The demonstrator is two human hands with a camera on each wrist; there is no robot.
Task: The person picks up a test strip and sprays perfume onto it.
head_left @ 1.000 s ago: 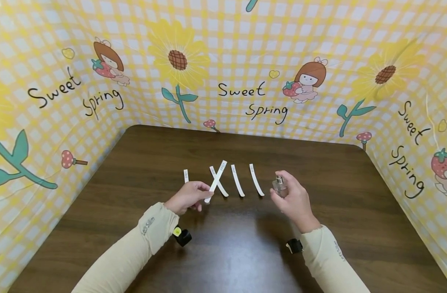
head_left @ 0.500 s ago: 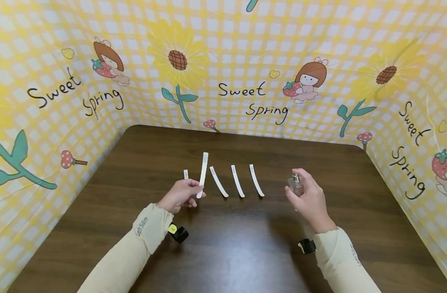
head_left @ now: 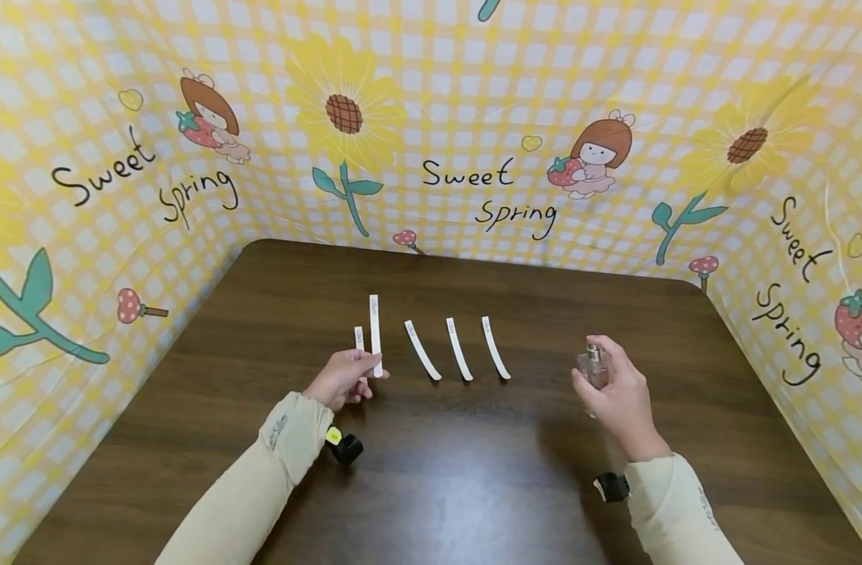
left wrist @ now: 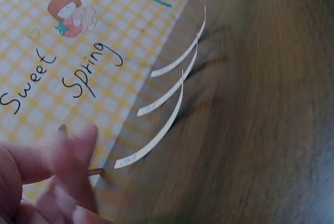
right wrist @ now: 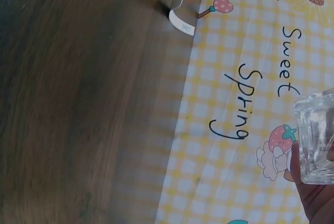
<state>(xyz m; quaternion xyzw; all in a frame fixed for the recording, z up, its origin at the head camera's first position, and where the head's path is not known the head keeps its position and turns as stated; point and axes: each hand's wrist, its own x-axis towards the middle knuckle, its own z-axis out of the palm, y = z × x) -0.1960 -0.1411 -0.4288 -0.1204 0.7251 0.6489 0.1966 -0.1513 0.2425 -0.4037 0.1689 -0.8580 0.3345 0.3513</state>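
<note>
In the head view my left hand (head_left: pixel 340 380) pinches a white paper perfume test strip (head_left: pixel 375 326) near its lower end. This strip stands nearly upright, with small lettering at the top. Just behind the hand, another test strip (head_left: pixel 358 337) shows only its upper part. Three more curved strips lie to the right: a near one (head_left: pixel 422 351), a middle one (head_left: pixel 459 351) and a far one (head_left: pixel 495 349). My right hand (head_left: pixel 620 399) grips a clear glass perfume bottle (head_left: pixel 593 367), index finger on its silver sprayer top. The right wrist view shows the bottle's thick glass base (right wrist: pixel 317 145).
A dark wooden table (head_left: pixel 445 486) lies under both hands. Yellow checked cloth (head_left: pixel 466 102) with flowers and printed figures rises along its back and sides. A black wrist camera (head_left: pixel 347 449) hangs below the left wrist, another camera (head_left: pixel 612 487) below the right.
My left hand has drawn its strip leftward, off the crossed strip, and turned it more upright. My right hand has moved right with the perfume bottle, away from the strips.
</note>
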